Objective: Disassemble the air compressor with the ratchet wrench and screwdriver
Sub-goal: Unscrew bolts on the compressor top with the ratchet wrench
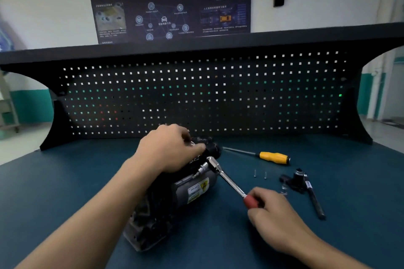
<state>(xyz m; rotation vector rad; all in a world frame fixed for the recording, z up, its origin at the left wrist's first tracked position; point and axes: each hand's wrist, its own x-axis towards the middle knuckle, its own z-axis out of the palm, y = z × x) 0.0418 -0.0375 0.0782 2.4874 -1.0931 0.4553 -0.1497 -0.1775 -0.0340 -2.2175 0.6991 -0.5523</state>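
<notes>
Behind the worktop [240,242] a black pegboard [196,94] stands upright, with a dark poster [170,6] on the wall above it. To my right, well apart from the air compressor [175,194], lie a yellow-handled screwdriver [273,157], small loose screws [255,173] and a black removed part [294,180] with a dark bar tool [314,202] touching it. My left forearm crosses over the compressor and hides much of its top.

The compressor lies on its side at the middle of the worktop. My left hand [168,148] sits on its far end, fingers curled down over the black head. My right hand [275,218] has its fingers wrapped round the red grip of the ratchet wrench [229,179], whose head meets the compressor's upper side just below my left hand.

I count one compressor, one ratchet wrench, one screwdriver and two loose screws.
</notes>
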